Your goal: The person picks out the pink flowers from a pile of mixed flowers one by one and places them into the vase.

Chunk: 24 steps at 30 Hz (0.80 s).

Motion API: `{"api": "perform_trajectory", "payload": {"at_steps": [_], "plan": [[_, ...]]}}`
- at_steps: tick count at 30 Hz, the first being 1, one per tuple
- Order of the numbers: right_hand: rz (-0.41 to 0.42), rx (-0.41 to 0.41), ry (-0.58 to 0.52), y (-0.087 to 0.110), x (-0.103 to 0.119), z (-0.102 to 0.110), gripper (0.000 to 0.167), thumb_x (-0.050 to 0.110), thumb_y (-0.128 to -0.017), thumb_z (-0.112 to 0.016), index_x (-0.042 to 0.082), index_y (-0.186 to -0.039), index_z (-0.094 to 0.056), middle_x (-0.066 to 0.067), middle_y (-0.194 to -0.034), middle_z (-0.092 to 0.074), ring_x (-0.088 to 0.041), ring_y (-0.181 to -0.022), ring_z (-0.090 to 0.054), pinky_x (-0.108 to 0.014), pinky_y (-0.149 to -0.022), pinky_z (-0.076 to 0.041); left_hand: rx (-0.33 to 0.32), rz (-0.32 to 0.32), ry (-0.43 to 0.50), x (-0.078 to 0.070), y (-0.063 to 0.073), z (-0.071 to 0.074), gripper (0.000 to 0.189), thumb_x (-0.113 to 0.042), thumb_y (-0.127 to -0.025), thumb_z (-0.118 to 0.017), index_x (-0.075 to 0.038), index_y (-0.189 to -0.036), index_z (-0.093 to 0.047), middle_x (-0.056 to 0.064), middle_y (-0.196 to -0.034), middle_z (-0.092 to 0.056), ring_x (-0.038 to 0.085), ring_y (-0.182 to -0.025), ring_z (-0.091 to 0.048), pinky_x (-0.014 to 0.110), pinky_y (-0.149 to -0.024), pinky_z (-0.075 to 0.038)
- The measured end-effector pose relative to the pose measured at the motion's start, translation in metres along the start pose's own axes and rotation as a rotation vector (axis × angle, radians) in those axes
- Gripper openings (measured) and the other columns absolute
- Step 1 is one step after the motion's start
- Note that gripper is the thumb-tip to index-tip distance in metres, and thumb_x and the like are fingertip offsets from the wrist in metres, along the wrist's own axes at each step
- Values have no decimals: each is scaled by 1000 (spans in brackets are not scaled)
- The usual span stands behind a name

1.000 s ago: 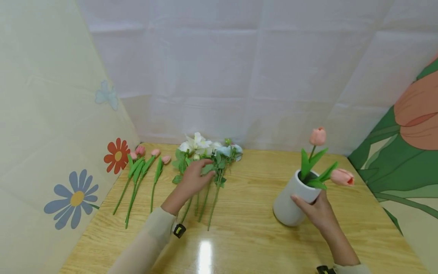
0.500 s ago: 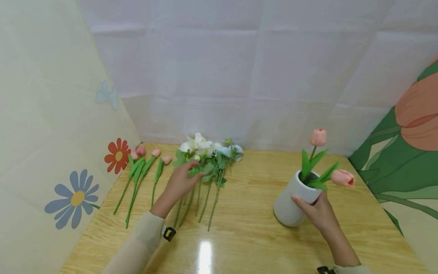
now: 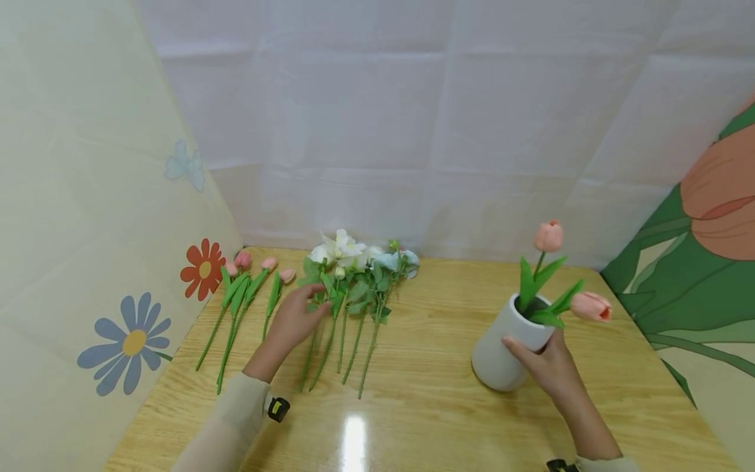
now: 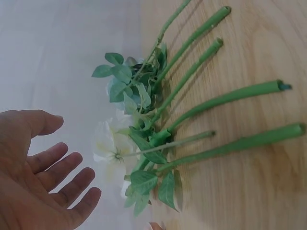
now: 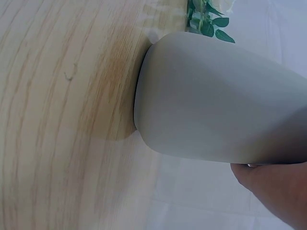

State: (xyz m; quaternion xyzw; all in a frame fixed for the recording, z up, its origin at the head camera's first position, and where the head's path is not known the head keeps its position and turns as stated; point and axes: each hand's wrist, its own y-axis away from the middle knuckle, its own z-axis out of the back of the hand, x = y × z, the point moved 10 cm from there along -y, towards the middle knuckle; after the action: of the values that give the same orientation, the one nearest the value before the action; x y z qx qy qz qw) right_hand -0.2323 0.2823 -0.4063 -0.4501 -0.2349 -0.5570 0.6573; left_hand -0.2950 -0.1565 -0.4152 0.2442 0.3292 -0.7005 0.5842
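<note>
My left hand hovers with loosely bent fingers beside the leafy stems of a white flower bunch. In the left wrist view nothing lies between thumb and fingers of this hand, and cut stem ends spread over the wood. At the right, my right hand grips a white vase round its upper side, thumb in front and fingers hidden behind. Out of the vase rise an upright pink tulip and a second pink tulip leaning right. The vase base meets the table in the right wrist view.
Several pink tulips lie at the table's left side. Pale blue flowers lie just right of the white ones. A white cloth wall borders the back of the wooden table; printed panels stand left and right.
My left hand has moved left and slightly toward me, away from the middle of the white and blue flowers, holding nothing. The right hand and vase have stayed in place.
</note>
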Motion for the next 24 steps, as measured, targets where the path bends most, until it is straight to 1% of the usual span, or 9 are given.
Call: {"api": "perform_trajectory", "payload": {"at_steps": [6,10,13,16,20,24], "plan": [[-22,12,15,0,-1,0,65,9,-93,-74,1,-145,-38,20,-111,-55,6,-99,-56,-11,-79,-48,-16,17,-14,14,3,8,45,-24,-99,-67,-3,-138,-59,18,-138,-60,40,-127,-55,59,-96,-50],[-27,18,16,-1,-2,-1,65,9,-93,-74,2,-146,-37,19,-111,-56,6,-99,-56,-12,-79,-48,-25,48,-26,26,6,14,45,-24,-100,-66,-3,-139,-58,20,-138,-59,40,-127,-54,59,-96,-50],[-24,17,11,-1,-3,-1,64,9,-93,-74,2,-145,-38,19,-111,-56,5,-99,-57,-13,-79,-49,-38,58,-44,33,8,19,45,-25,-101,-65,-2,-138,-58,22,-138,-60,40,-125,-55,59,-95,-50],[-20,14,10,-1,-3,0,65,8,-92,-74,2,-145,-38,19,-111,-56,5,-98,-57,-13,-79,-49,-44,63,-49,37,9,23,45,-24,-100,-65,-1,-138,-58,22,-138,-59,41,-125,-55,59,-95,-49],[-17,12,13,-2,-3,0,64,9,-92,-74,2,-145,-39,18,-111,-57,5,-98,-57,-12,-79,-48,-51,85,-48,42,12,28,45,-23,-101,-64,0,-139,-57,23,-139,-58,43,-127,-54,60,-97,-49],[-19,18,18,-2,-3,-1,62,11,-93,-74,2,-144,-39,15,-111,-57,4,-98,-57,-13,-80,-49,-60,101,-52,48,15,32,45,-22,-101,-64,2,-139,-57,24,-139,-58,43,-126,-54,59,-96,-49]]}}
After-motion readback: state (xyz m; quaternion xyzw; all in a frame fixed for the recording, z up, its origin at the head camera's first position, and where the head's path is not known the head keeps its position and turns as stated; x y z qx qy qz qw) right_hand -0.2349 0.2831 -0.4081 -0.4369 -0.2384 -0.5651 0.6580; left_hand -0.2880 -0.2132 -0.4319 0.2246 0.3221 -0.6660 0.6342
